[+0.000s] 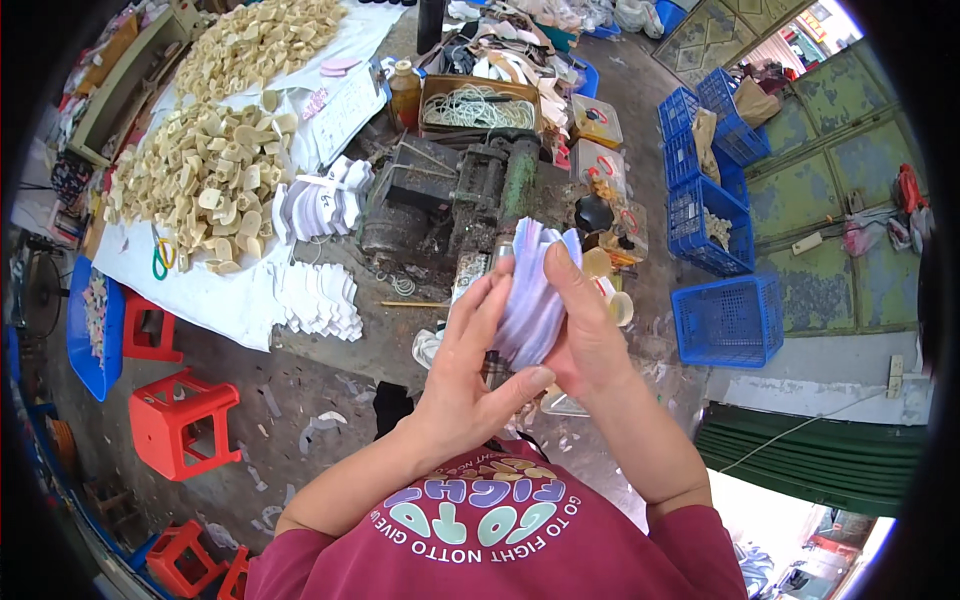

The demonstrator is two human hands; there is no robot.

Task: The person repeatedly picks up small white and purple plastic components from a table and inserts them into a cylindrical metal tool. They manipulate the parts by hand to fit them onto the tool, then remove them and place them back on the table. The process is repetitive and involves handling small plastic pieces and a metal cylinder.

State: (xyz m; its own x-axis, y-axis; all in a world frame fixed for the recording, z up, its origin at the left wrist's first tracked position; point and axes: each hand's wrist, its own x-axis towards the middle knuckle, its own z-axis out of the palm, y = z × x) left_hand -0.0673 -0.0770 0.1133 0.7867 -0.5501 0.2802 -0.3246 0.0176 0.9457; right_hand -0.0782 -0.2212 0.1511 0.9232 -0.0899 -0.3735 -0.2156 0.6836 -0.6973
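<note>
Between my two hands stands a stack of thin cut pieces (535, 300), pale lilac and white with wavy edges. My left hand (462, 355) is closed along the stack's left side, fingers pointing up and thumb near its lower end. On the other side my right hand (598, 345) grips it, with the thumb at the upper right edge. The stack is slightly blurred. Beyond it sits a greasy dark machine (430, 205) with a green cylinder. Left of the machine lie a tied bundle of similar pieces (325, 205) and a loose fanned stack of white pieces (315, 300).
Heaps of beige curved pieces (205, 190) cover a white sheet (225, 305) on the left. A box of cord (478, 108) stands behind the machine. Red stools (180, 420) are at lower left; blue crates (725, 320) line the right. Scraps litter the floor.
</note>
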